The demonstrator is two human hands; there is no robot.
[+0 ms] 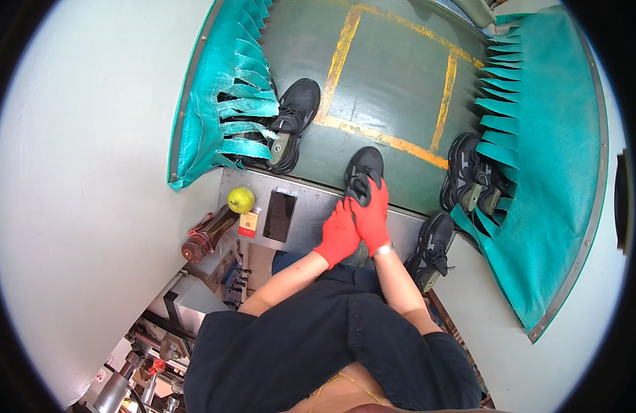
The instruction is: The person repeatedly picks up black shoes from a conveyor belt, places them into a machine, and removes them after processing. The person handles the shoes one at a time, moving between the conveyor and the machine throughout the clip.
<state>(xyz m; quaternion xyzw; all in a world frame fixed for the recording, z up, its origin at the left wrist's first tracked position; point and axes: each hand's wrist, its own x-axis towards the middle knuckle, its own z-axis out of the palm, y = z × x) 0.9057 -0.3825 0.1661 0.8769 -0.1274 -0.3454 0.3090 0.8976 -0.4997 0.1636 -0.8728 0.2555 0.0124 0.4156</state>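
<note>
A black lace-up sneaker [366, 159] points toe-away over the front edge of a green belt surface [395, 93]. My right hand [374, 214], in a red work glove with dark fingertips, grips the sneaker around its laces and opening. My left hand [341, 233], gloved the same way, is closed at the heel end, its fingertips hidden. The gloves cover most of the heel. Below the hands is a bare metal ledge [310, 214]. Close to my right forearm, another black sneaker [435, 242] with a greenish shoe last inside rests at the ledge's right end.
Teal strip curtains [550, 129] flank the belt, partly covering black sneakers [294, 116] at left and a pair [460, 170] at right. A smartphone [280, 216], small box [248, 223], yellow-green fruit [241, 200] and dark bottle [209, 235] are at left. Machine parts [142, 361] stand lower left.
</note>
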